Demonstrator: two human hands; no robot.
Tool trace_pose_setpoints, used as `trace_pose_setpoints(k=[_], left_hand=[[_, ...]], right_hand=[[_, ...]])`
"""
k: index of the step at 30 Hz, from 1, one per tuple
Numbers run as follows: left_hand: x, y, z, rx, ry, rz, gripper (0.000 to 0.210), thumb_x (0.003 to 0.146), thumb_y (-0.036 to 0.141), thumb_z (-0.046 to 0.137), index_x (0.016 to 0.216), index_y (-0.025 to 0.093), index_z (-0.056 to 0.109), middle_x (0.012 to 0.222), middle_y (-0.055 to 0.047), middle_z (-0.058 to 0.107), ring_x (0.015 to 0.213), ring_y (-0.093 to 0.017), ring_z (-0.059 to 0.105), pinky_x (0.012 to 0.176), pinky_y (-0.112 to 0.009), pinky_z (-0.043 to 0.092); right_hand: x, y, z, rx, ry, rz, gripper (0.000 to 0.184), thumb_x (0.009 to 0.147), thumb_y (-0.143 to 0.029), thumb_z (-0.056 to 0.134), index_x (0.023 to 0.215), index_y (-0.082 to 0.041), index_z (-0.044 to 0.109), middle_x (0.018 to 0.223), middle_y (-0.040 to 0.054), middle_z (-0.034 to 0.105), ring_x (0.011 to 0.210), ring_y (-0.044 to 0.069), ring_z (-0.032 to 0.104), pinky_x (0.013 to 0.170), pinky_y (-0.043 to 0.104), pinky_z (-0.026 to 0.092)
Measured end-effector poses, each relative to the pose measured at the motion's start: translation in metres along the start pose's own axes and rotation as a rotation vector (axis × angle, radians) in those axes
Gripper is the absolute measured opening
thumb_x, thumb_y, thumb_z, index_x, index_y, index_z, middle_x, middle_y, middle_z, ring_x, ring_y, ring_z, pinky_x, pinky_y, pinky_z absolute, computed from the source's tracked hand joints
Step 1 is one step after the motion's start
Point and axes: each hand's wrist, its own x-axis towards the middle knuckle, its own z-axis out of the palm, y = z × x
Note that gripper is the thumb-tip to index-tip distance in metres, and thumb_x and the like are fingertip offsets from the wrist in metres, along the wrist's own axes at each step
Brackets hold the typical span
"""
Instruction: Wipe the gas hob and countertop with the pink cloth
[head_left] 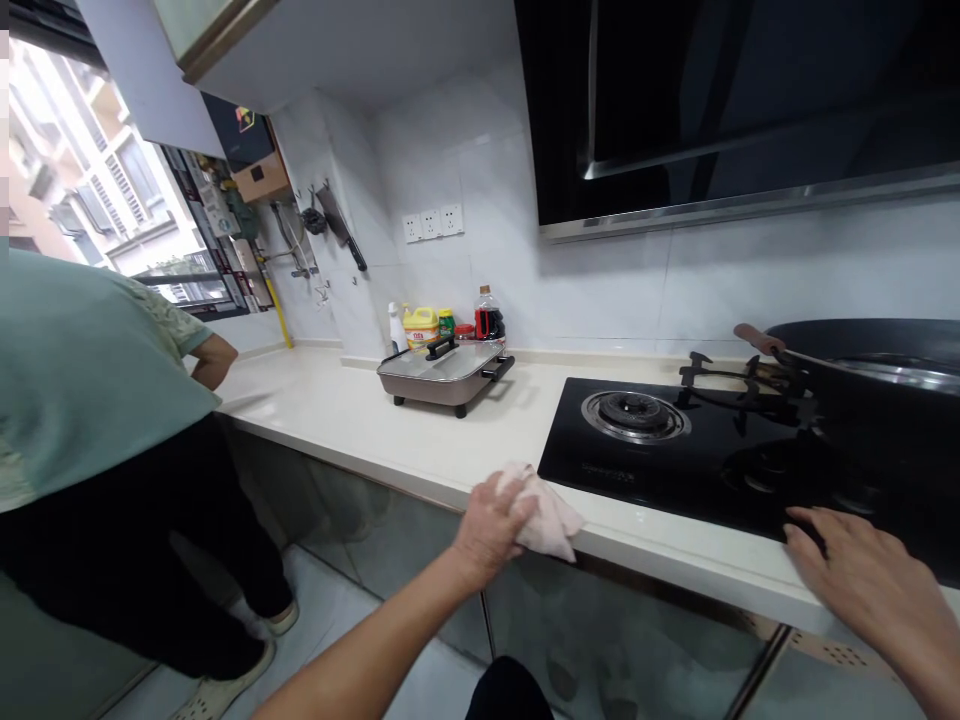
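Observation:
My left hand (491,525) is closed on a pale pink cloth (551,515), pressing it against the front edge of the white countertop (442,455). Part of the cloth hangs over that edge. My right hand (874,565) lies with fingers outstretched at the front of the black gas stove (697,480), holding nothing. Just beyond my left hand is the stove's near-left corner. The left burner (636,415) has no pan support on it, while a pan support (724,378) sits behind it to the right.
A large black wok (892,370) stands on the stove's right side. An electric pan (442,375) with a glass lid rests on the counter, bottles (489,315) behind it. Overhead is the range hood (735,110). Another person (97,380) stands at the left. A cleaver (341,228) hangs on the wall.

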Motion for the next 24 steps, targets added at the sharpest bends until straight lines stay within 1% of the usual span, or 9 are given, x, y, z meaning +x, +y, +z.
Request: trace_pose_setpoints(k=[3,6,10,13,15,18,19,21,24], left_hand=[[-0.017,-0.044,-0.026,0.055,-0.086,-0.153,0.075,0.069,0.030,0.087,0.137,0.033,0.055,0.160,-0.010,0.046,0.147,-0.039,0.038,0.118,-0.058,0.036],[-0.016,-0.066,-0.053,0.067,-0.172,-0.148,0.076,0.068,0.020,0.081,0.138,0.031,0.054,0.156,-0.009,0.049,0.139,-0.036,0.044,0.115,-0.053,0.040],[0.014,-0.076,-0.088,-0.057,-0.280,-0.107,0.065,0.070,0.017,0.072,0.133,0.029,0.060,0.137,-0.006,0.061,0.122,-0.029,0.057,0.107,-0.042,0.048],[0.044,-0.079,-0.107,-0.086,-0.205,-0.165,0.069,0.070,0.018,0.070,0.137,0.028,0.060,0.140,-0.007,0.060,0.126,-0.028,0.057,0.111,-0.040,0.046],[0.059,-0.079,-0.112,-0.050,-0.184,-0.220,0.081,0.070,0.026,0.077,0.147,0.028,0.054,0.154,-0.011,0.051,0.140,-0.034,0.048,0.117,-0.047,0.042],[0.064,-0.076,-0.105,-0.025,-0.313,-0.305,0.104,0.064,0.051,0.088,0.158,0.036,0.044,0.172,-0.013,0.029,0.155,-0.047,0.027,0.117,-0.065,0.037],[0.063,-0.075,-0.101,-0.036,-0.357,-0.319,0.101,0.067,0.058,0.085,0.158,0.038,0.044,0.173,-0.011,0.027,0.156,-0.048,0.026,0.116,-0.067,0.037],[0.056,-0.072,-0.092,-0.067,-0.398,-0.325,0.082,0.081,0.064,0.072,0.156,0.040,0.047,0.172,-0.010,0.031,0.155,-0.043,0.032,0.116,-0.065,0.039],[0.047,-0.063,-0.079,-0.058,-0.365,-0.352,0.059,0.095,0.060,0.054,0.150,0.038,0.057,0.169,-0.010,0.038,0.150,-0.039,0.041,0.114,-0.064,0.041]], right_hand=[[0.001,-0.002,0.000,-0.010,0.005,0.002,0.074,0.093,-0.059,0.022,0.132,-0.018,0.069,0.140,0.0167,0.063,0.124,0.041,0.058,0.103,0.053,0.046],[0.001,-0.003,0.002,-0.019,0.018,-0.014,0.071,0.093,-0.056,0.022,0.131,-0.018,0.069,0.139,0.0172,0.063,0.122,0.040,0.058,0.102,0.053,0.046],[0.002,-0.005,0.004,-0.004,0.041,-0.022,0.069,0.093,-0.055,0.025,0.129,-0.018,0.070,0.136,0.0167,0.065,0.117,0.040,0.060,0.100,0.054,0.047],[0.003,-0.005,0.006,0.014,0.059,-0.020,0.066,0.093,-0.054,0.027,0.127,-0.019,0.071,0.133,0.0157,0.067,0.115,0.039,0.061,0.099,0.054,0.048],[0.004,-0.005,0.007,0.022,0.072,-0.017,0.065,0.093,-0.055,0.028,0.127,-0.020,0.071,0.133,0.0157,0.067,0.115,0.039,0.061,0.099,0.055,0.048],[0.003,-0.004,0.009,0.028,0.086,-0.016,0.066,0.093,-0.055,0.027,0.128,-0.019,0.071,0.136,0.0160,0.065,0.117,0.040,0.061,0.101,0.056,0.048],[0.003,-0.004,0.010,0.027,0.088,-0.022,0.067,0.093,-0.055,0.027,0.127,-0.019,0.071,0.136,0.0164,0.065,0.118,0.040,0.060,0.101,0.056,0.048],[0.003,-0.004,0.010,0.023,0.093,-0.039,0.068,0.093,-0.055,0.026,0.127,-0.018,0.071,0.136,0.0173,0.065,0.119,0.040,0.060,0.102,0.056,0.047],[0.001,-0.007,0.010,0.023,0.103,-0.050,0.070,0.092,-0.057,0.025,0.127,-0.017,0.071,0.135,0.0185,0.065,0.120,0.040,0.059,0.103,0.058,0.047]])
